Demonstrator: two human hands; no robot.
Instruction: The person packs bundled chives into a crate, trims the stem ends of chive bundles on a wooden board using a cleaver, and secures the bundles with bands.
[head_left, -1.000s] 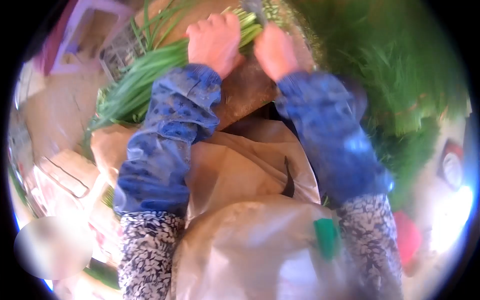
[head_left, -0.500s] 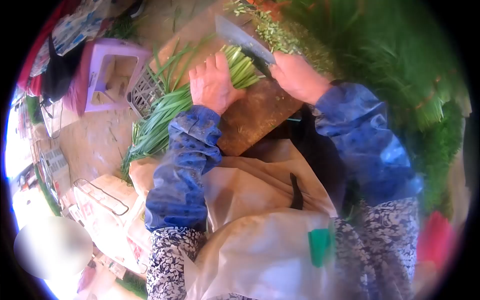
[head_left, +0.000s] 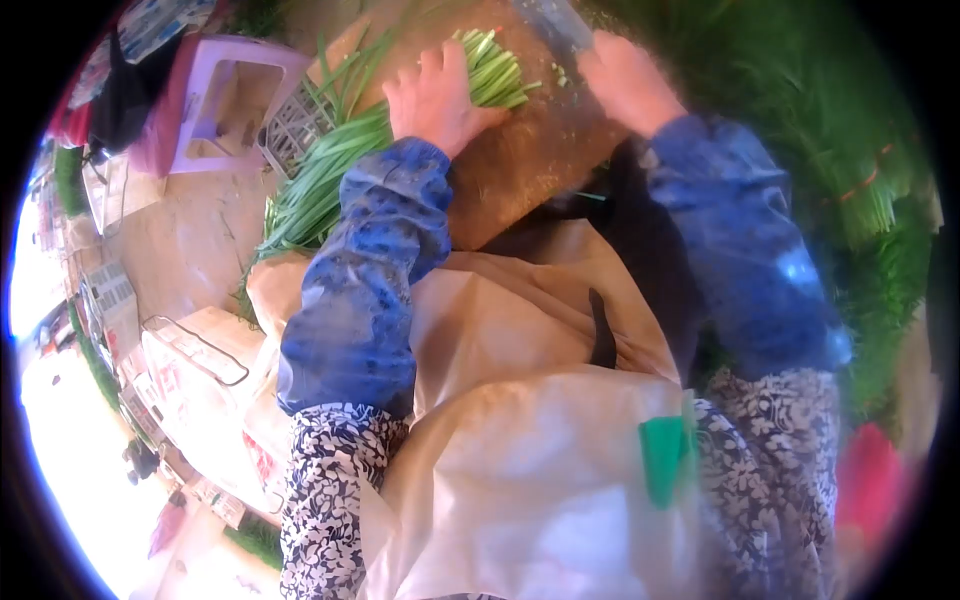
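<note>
A bundle of long green stalks (head_left: pixel 330 180) lies across the brown board (head_left: pixel 510 190), its pale cut ends facing right. My left hand (head_left: pixel 437 103) rests on the bundle near those ends, fingers curved over it and thumb stretched out to the right. My right hand (head_left: pixel 630 85) is closed round a knife whose broad blade (head_left: pixel 558 25) points up and to the left, apart from the stalks. The knife's handle is hidden in the fist. A few small cut pieces (head_left: pixel 560 75) lie between the bundle and my right hand.
Leafy green bunches (head_left: pixel 800 120) fill the right side. At the upper left stand a purple plastic stool (head_left: pixel 188 105) and a grey crate (head_left: pixel 295 130). A light bag or box with a wire handle (head_left: pixel 195 360) is at the left. A beige apron (head_left: pixel 530 450) covers my lap.
My right hand with the knife has moved away from the bundle's cut ends, up and to the right. Most of the chopped pieces beyond the ends no longer show. My left hand stays on the stalks.
</note>
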